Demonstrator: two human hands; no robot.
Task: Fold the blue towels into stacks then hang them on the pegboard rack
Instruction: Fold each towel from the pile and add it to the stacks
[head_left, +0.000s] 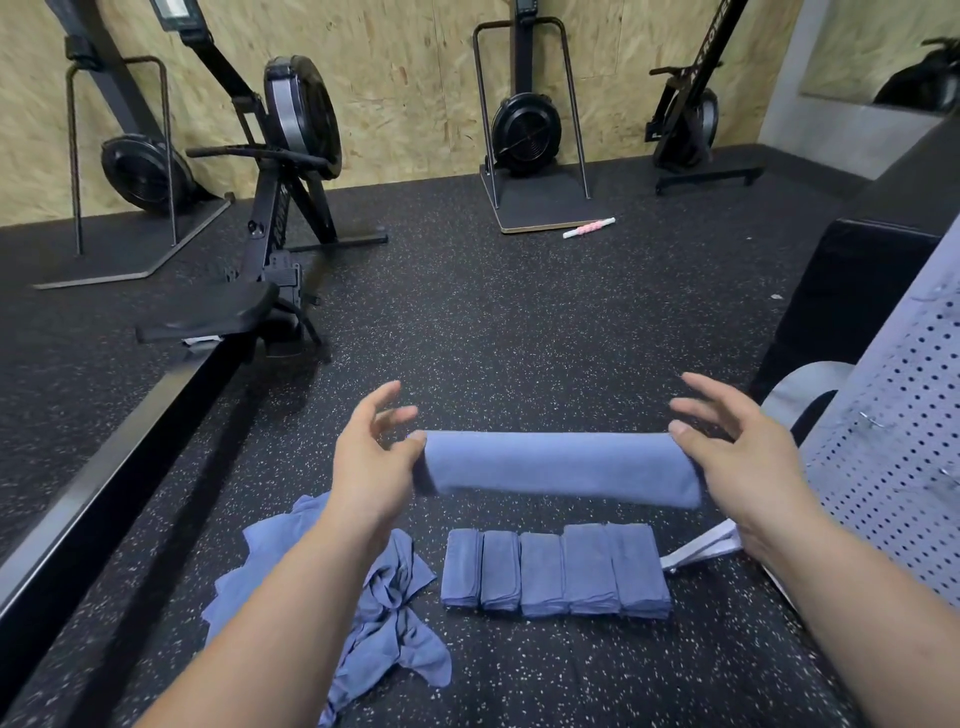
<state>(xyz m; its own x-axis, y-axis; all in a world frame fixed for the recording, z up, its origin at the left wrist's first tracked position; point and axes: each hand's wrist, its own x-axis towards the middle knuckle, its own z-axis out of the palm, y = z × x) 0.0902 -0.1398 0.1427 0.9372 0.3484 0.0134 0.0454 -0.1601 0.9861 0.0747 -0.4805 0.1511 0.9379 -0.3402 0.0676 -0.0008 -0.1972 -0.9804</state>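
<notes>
A blue towel (561, 467), folded into a long narrow band, is stretched level in the air between my hands. My left hand (371, 457) holds its left end with the thumb against the cloth and the fingers spread above. My right hand (737, 452) holds the right end the same way. Below it, several folded blue towel stacks (556, 571) stand side by side in a row on the floor. A crumpled pile of unfolded blue towels (384, 597) lies left of the row. The grey pegboard rack (893, 441) stands at the right edge.
The floor is black speckled rubber (519, 322). A rowing machine (249, 291) and its rail run along the left. Two ski machines on stands (530, 156) stand by the far wall, with a pink roller (589, 228) nearby. A black box (841, 296) sits behind the pegboard.
</notes>
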